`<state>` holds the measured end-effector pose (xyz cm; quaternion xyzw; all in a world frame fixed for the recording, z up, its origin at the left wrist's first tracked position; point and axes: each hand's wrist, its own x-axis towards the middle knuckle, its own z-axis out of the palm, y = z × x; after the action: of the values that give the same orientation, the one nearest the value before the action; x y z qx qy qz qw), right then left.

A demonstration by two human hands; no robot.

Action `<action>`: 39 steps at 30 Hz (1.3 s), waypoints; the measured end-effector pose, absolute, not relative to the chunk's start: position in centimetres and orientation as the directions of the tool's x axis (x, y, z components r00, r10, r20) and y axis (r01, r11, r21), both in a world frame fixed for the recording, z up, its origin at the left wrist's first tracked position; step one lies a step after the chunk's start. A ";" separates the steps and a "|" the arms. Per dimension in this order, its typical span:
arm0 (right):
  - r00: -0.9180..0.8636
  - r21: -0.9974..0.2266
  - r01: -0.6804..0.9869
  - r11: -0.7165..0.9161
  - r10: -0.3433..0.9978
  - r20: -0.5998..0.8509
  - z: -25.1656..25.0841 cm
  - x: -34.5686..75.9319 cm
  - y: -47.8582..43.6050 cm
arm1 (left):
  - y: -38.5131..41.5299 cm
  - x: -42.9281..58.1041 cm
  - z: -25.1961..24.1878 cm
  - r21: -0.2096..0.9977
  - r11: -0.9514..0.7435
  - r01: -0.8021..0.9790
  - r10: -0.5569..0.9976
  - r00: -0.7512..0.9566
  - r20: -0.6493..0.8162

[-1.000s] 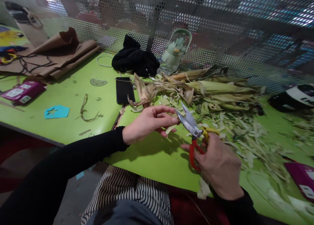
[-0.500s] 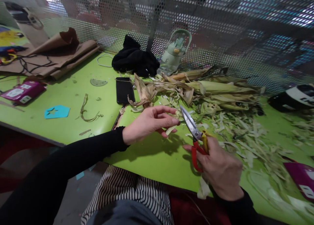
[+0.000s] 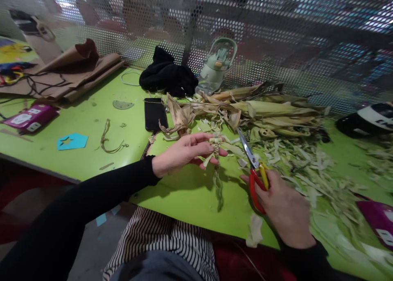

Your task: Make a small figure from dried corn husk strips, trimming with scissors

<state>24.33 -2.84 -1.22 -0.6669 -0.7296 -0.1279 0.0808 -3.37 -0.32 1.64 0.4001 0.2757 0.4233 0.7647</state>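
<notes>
My left hand (image 3: pixel 192 151) pinches a small braided piece of pale husk (image 3: pixel 216 150), whose greenish tail hangs down over the table. To the right, my right hand (image 3: pixel 284 205) is wrapped round the red and yellow handles of a pair of scissors (image 3: pixel 252 160). The blades look closed or nearly so and point up and away, a little right of the braid and apart from it. Behind both hands lies a pile of corn husks (image 3: pixel 267 109), with many cut strips (image 3: pixel 303 166) scattered to the right.
A black phone (image 3: pixel 155 114), black cloth (image 3: pixel 168 74) and green bottle (image 3: pixel 215 68) stand or lie towards the mesh screen. Brown paper (image 3: pixel 76 70), a purple packet (image 3: pixel 32 118) and a blue tag (image 3: pixel 72 141) are on the left. At right lies a black-and-white bottle (image 3: pixel 367 119).
My right hand and the scissors have moved right, away from my left hand. The braided piece and its hanging tail now show at my left fingers.
</notes>
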 end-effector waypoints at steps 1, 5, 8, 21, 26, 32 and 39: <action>-0.092 0.095 0.993 0.067 0.953 0.288 -1.4 24.4 -2.9 | -0.3 -3.3 1.6 0.851 0.315 -0.421 0.867 0.491 -0.078; -0.086 0.128 0.990 0.055 0.963 0.254 -1.4 24.6 -2.9 | -0.4 -3.3 1.3 0.867 0.294 -0.402 0.869 0.490 -0.067; -0.106 0.150 0.986 0.072 0.967 0.234 -1.3 24.5 -2.9 | -0.4 -3.2 1.1 0.875 0.275 -0.399 0.868 0.494 -0.047; -0.242 0.033 0.970 0.242 0.933 0.267 0.4 25.4 -2.0 | -0.1 -3.0 0.7 0.877 0.277 -0.392 0.869 0.492 -0.055; -0.317 -0.346 0.830 0.438 0.880 0.352 2.6 21.7 -2.5 | -0.4 -2.7 0.6 0.873 0.327 -0.363 0.857 0.502 -0.113; -0.312 -0.592 0.685 0.426 0.905 0.290 2.5 18.1 -2.0 | -0.5 -2.4 0.7 0.871 0.344 -0.349 0.883 0.437 -0.173; -0.235 -0.653 0.663 0.366 0.930 0.282 1.8 18.7 -1.5 | -0.2 -2.5 0.7 0.940 0.305 -0.150 0.878 0.428 -0.216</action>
<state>18.70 -1.53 1.82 -0.5248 -0.7591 0.2039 0.3268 -2.47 -0.15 0.70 0.4639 0.3919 0.3639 0.7062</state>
